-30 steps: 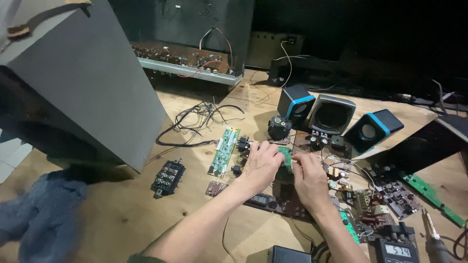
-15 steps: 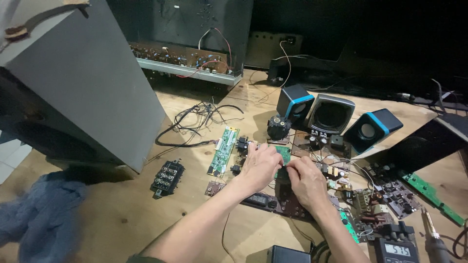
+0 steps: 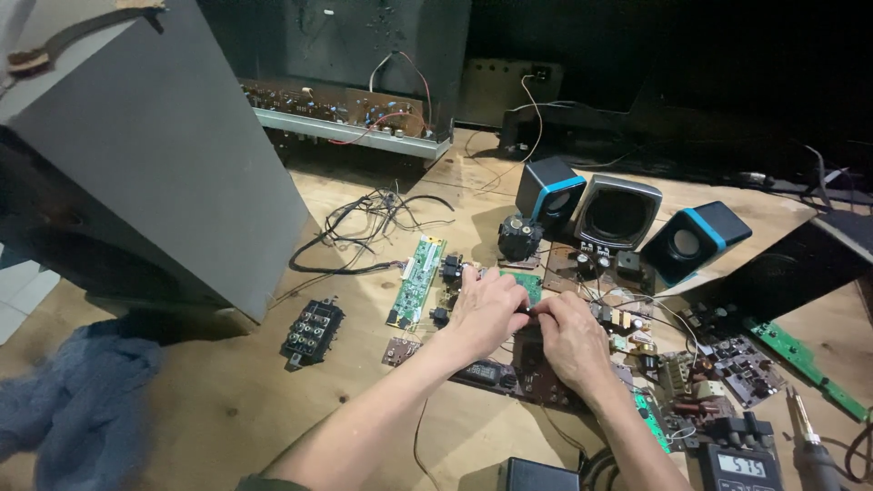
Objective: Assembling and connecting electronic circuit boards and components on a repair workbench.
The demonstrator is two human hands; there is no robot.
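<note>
— How are the hands set?

— Both forearms come in from the lower edge and meet mid-desk (image 3: 273,400). The left hand (image 3: 486,309) lies palm down, fingers curled over a small green circuit board (image 3: 526,285). The right hand (image 3: 568,336) is knuckles up, its fingertips pinched against the left hand's.

— Holding anything?

— Both are closed around something small between them; what it is, I cannot tell.

— And the board?

— Just above the brown circuit board (image 3: 536,377), right of the long green strip board (image 3: 416,280), below the three blue-trimmed speakers (image 3: 623,214).
</note>
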